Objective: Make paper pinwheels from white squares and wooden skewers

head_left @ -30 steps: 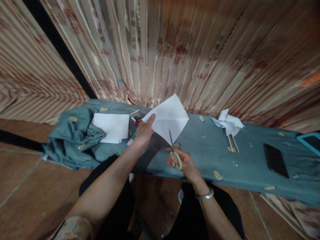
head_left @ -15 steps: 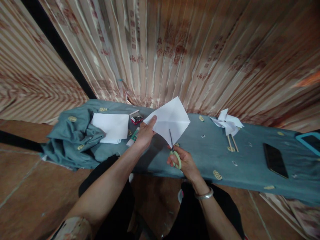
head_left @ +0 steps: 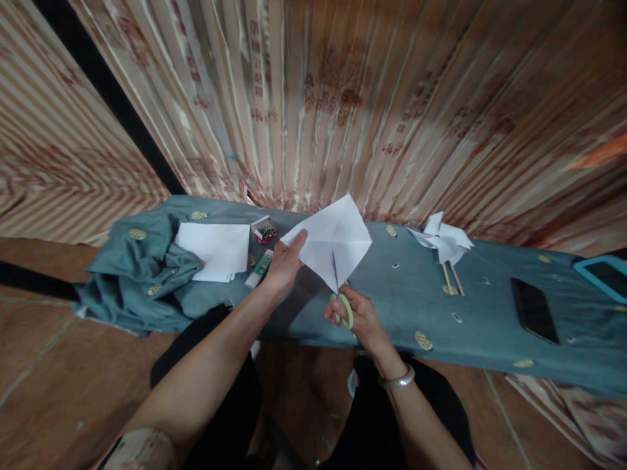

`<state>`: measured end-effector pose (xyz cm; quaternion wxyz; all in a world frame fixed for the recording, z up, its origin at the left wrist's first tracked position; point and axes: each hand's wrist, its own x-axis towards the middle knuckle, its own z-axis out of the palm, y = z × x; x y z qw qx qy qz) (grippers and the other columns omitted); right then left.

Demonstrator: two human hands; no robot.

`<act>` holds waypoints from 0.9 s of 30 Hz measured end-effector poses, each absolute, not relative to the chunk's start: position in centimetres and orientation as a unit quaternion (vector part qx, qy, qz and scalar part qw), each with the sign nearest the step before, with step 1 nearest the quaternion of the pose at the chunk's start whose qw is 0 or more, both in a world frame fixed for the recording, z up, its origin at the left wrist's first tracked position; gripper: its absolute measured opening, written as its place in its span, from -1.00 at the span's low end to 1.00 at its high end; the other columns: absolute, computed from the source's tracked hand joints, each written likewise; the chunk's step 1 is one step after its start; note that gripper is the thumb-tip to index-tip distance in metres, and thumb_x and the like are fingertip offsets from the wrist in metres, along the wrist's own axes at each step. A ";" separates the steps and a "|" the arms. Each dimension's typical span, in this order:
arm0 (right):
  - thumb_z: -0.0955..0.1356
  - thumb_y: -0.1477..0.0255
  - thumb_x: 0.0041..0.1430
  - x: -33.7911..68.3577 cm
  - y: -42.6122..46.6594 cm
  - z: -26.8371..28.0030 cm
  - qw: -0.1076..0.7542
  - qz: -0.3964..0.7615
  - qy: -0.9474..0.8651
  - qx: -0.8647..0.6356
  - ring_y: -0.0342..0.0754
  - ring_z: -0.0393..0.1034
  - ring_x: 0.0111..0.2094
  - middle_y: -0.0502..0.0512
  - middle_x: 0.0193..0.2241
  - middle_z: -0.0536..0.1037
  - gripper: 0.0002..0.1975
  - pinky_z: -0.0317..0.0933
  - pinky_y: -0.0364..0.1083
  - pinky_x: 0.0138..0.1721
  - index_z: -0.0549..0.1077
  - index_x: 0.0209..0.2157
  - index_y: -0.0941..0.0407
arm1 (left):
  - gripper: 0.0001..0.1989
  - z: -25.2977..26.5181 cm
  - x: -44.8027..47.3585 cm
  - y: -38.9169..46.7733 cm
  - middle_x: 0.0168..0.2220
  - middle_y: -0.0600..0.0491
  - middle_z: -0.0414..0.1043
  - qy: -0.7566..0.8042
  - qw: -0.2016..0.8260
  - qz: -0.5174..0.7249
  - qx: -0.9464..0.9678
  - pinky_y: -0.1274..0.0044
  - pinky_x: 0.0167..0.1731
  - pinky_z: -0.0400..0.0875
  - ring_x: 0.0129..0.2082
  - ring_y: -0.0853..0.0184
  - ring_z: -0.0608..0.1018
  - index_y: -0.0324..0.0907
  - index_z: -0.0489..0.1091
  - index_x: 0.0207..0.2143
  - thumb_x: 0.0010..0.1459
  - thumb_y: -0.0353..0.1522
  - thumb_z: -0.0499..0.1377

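Observation:
A square sheet of white paper (head_left: 337, 225) with fold creases is held up by my left hand (head_left: 288, 262), thumb on top at its left corner. My right hand (head_left: 358, 314) grips a pair of scissors (head_left: 347, 312) with light green handles. Their blades reach over the paper's near corner, pointing away from me. Whether the lower blade lies under the sheet is hidden. Close to my left hand lie a green and white box (head_left: 259, 269) and a small open box of metal pins (head_left: 265, 232).
A stack of white paper (head_left: 215, 248) lies on the green cloth (head_left: 304, 320) at the left. Paper pinwheels (head_left: 439, 241) on two wooden sticks lie to the right, with a black phone (head_left: 535, 311) and a blue-framed device (head_left: 605, 277) beyond. A pleated curtain (head_left: 337, 98) hangs behind.
The view has shifted slightly. Both hands hold nearly the same positions, and the scissors stay at the paper's near corner, their blades looking a little closer together.

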<state>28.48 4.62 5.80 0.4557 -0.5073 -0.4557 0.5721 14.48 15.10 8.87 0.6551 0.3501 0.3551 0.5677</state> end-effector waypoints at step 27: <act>0.40 0.01 0.02 28.7 4.3 5.7 0.455 0.586 -0.465 -0.483 -0.16 0.33 -0.56 -0.01 -0.55 0.51 -0.55 0.14 -0.18 -0.55 0.42 -0.27 0.11 | -0.58 8.7 14.4 15.2 -0.35 -0.08 0.56 0.392 0.651 0.563 0.327 0.47 -0.41 0.49 -0.35 0.21 0.60 -0.26 0.45 -0.25 -0.07 -0.15 0.34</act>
